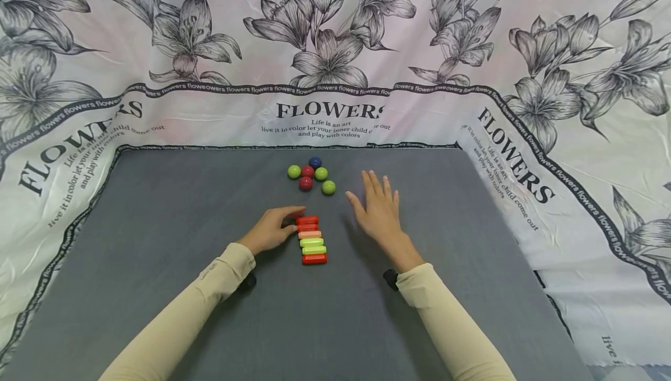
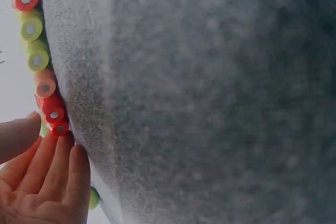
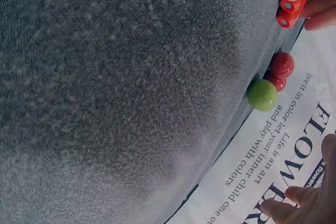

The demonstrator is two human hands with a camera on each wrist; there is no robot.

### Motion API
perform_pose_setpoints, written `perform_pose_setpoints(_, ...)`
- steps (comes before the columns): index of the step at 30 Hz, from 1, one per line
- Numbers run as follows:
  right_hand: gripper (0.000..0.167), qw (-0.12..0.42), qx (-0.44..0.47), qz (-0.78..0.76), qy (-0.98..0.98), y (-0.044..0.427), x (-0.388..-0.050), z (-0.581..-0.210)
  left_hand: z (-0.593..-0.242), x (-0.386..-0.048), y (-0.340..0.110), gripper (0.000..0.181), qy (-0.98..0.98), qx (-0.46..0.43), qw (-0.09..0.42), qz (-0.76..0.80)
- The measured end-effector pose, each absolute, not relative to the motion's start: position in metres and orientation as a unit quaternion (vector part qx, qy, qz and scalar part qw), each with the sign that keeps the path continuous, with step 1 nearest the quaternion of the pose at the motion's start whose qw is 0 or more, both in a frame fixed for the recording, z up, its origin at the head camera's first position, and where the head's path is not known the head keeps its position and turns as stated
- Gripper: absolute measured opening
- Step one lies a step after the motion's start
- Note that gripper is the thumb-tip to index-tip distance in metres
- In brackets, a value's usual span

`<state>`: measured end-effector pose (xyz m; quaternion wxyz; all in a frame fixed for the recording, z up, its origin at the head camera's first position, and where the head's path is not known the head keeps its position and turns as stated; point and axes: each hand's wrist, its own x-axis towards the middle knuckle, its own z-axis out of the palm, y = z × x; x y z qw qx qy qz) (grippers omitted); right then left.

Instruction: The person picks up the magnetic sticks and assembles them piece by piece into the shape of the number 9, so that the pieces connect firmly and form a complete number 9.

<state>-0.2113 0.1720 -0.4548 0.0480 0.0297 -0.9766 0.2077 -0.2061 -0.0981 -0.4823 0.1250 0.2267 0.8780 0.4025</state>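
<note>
Short plastic sticks with round silver spots on their ends lie side by side in a row. The row has red sticks (image 1: 307,219) at the far end, a salmon stick (image 1: 310,234), yellow-green sticks (image 1: 312,242) and a red stick (image 1: 314,259) nearest me. My left hand (image 1: 269,229) is at the row's far left, its fairly straight fingers (image 2: 63,166) touching the farthest red stick and the thumb close to the sticks' ends. My right hand (image 1: 380,212) hovers right of the row with spread fingers, holding nothing.
Beyond the row sit glossy balls: green balls (image 1: 328,187), red balls (image 1: 306,183) and a blue ball (image 1: 315,162). They rest on a grey table (image 1: 419,323). A flower-printed cloth (image 1: 220,119) rises behind the table and along its sides.
</note>
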Motion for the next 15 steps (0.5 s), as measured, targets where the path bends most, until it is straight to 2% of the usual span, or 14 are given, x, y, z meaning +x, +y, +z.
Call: perform_pose_setpoints(15,0.072,0.046,0.037,0.237,-0.970,0.1632,-0.2146,-0.4544,-0.4848,-0.2108,-0.0962,0.046,0.889,0.198,0.134,0.390)
